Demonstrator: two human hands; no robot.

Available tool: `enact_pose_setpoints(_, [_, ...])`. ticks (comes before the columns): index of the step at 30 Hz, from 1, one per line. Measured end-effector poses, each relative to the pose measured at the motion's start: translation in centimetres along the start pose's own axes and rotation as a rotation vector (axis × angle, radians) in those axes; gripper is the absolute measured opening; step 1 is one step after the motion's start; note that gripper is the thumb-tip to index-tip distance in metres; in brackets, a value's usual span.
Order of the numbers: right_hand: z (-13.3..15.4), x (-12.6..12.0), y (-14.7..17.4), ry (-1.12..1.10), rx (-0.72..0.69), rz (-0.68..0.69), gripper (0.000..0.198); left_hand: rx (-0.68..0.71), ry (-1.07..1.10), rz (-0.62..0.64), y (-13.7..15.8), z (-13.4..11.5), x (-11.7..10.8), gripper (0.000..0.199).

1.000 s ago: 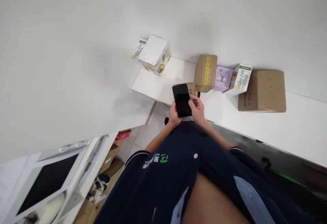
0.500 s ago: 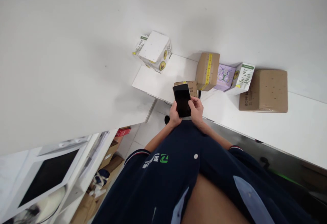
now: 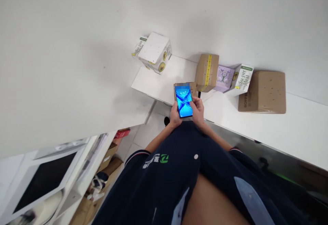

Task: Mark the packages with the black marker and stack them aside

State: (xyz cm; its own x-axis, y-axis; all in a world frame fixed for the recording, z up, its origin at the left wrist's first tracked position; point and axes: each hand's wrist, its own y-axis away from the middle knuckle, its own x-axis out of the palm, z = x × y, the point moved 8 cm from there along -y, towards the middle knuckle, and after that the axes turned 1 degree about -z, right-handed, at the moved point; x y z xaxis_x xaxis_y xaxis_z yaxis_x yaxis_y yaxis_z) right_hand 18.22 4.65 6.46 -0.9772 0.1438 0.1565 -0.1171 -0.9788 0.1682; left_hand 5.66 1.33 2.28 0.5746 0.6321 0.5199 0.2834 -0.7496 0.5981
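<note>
Shirt (image 3: pixel 176 146) is filling the bottom of my feed, navy, green-and-white logo. Just beyond it, both hands are holding a phone (image 3: pixel 183 102) upright-ish, in front of the counter's near edge. Left hand (image 3: pixel 175 116) is wrapping the left side, thumb lying along the edge; its other fingers are mostly hiding underneath, so I'm not telling their spread. Right hand (image 3: pixel 198 112) is gripping the right side, thumb resting at the screen's edge, fingers bunching close together alongside and behind. Whether that thumb is pressing the glass, I can't tell. Screen is glowing blue, clock showing, top strip blurred.

Risk, my guess: the phone is sitting over a gap where floor (image 3: pixel 147 131) is showing, so a loosening left grip could be sending it down. A hard thumb push could be tilting it; a stray touch could be waking something unwanted.

Behind it, a small brown box (image 3: pixel 193 87) is peeking out; contact I'm not able to judge. A forward nudge could be knocking it. Farther back on the counter (image 3: pixel 304 126), a taped carton (image 3: pixel 207 73), purple box (image 3: pixel 223 78), Super Meal carton (image 3: pixel 244 78) and big brown box (image 3: pixel 271 91) are lining the wall (image 3: pixel 256 20).
</note>
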Motion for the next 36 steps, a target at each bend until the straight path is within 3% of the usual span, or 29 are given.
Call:
enact_pose_setpoints(13, [-0.4,0.0,0.4,0.004,0.022,0.006,0.03,-0.014,-0.005,-0.037,0.3,-0.2,-0.6,0.031])
enact_pose_setpoints(27, [-0.6,-0.4,0.6,0.009,-0.008,-0.009,0.028,0.016,-0.012,0.005,0.5,-0.3,-0.8,0.026])
enact_pose_setpoints(32, [-0.2,-0.1,0.7,0.051,0.004,0.075,0.035,0.017,-0.044,0.044,0.8,-0.6,-0.1,0.027])
enact_pose_setpoints(36, [0.1,0.4,1.0,0.146,0.016,0.224,0.058,0.021,-0.076,0.125,1.4,-0.9,1.2,0.03])
